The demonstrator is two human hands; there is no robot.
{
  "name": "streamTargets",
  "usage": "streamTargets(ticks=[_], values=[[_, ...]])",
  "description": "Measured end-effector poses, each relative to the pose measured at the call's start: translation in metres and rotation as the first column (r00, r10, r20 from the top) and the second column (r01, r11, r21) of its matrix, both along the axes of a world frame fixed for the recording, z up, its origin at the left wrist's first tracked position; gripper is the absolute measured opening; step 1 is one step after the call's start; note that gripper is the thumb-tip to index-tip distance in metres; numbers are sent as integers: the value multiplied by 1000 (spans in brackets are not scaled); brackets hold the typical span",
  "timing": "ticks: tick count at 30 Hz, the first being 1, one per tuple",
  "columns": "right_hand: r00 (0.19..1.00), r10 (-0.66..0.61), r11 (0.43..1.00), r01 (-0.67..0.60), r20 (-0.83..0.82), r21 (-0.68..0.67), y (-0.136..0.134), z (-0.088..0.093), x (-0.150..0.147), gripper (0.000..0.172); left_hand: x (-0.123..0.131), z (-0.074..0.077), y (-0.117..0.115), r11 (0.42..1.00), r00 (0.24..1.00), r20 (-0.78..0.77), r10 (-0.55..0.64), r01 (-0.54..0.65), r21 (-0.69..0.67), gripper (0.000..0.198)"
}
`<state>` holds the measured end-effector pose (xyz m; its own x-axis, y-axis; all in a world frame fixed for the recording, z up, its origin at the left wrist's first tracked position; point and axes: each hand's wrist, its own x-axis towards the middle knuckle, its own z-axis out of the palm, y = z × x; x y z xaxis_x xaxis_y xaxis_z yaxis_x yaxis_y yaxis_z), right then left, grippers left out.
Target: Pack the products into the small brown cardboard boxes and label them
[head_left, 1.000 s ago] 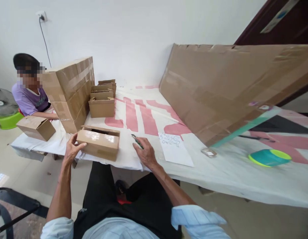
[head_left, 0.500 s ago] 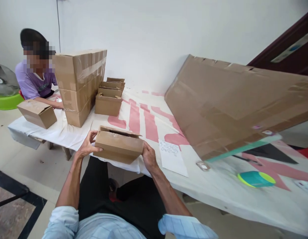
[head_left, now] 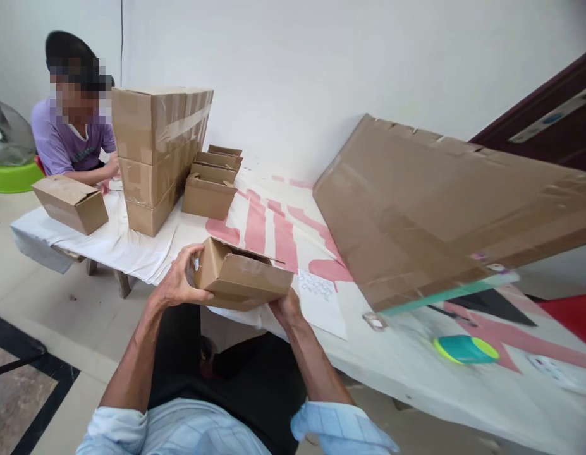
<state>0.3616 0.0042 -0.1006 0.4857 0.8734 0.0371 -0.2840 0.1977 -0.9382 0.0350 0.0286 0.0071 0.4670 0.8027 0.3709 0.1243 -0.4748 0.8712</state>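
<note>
A small brown cardboard box [head_left: 250,281] is tilted at the table's front edge, its top flap slightly raised with a dark gap beneath. My left hand [head_left: 181,278] grips its left end, thumb along the front face and fingers at the back. At the lower right corner, my right hand [head_left: 287,306] supports the box; its fingers are mostly hidden behind and under it. To the right of the box lies a white sheet of paper [head_left: 323,309] with small clear rings on it.
Taped cartons [head_left: 153,151] stand stacked at left, with several small open boxes [head_left: 210,196] beside them. Another box [head_left: 69,202] sits near a person in purple [head_left: 65,139]. A large cardboard panel [head_left: 416,208] leans at right. A teal tape roll [head_left: 466,349] lies on the cloth-covered table.
The box has moved slightly right and turned, showing more of its left end. My right hand has slid lower under its corner. The other person's hand has risen.
</note>
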Motion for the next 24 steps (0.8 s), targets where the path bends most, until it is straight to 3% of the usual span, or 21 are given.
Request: streamTargets(ticks=[4,7,11,14,17,19,21,24], values=[[989,-44,995,56,143,-85,-3,5,0,39,4,1,-4,1000,1000,4,25,-25,13,113],[936,-80,986,124,343,-109,-9,13,5,35,7,-2,-4,998,998,34,55,-56,26,111],[876,-157,969,225,455,-99,-16,30,15,36,10,-7,-4,994,995,44,92,-95,57,109],[823,-245,948,315,512,-52,-17,53,14,40,13,-9,-5,991,992,68,109,-114,76,108],[722,-359,922,374,591,103,-22,93,-1,42,19,-7,-8,987,991,67,117,-124,99,107],[606,-418,907,313,677,280,-31,125,-20,37,23,-3,-11,984,991,42,128,-132,117,107],[456,-443,892,138,772,430,-41,157,-42,29,29,3,-15,978,989,9,147,-147,150,109],[196,-393,888,-172,899,426,-52,192,-75,20,40,10,-20,963,984,-37,175,-164,213,113]])
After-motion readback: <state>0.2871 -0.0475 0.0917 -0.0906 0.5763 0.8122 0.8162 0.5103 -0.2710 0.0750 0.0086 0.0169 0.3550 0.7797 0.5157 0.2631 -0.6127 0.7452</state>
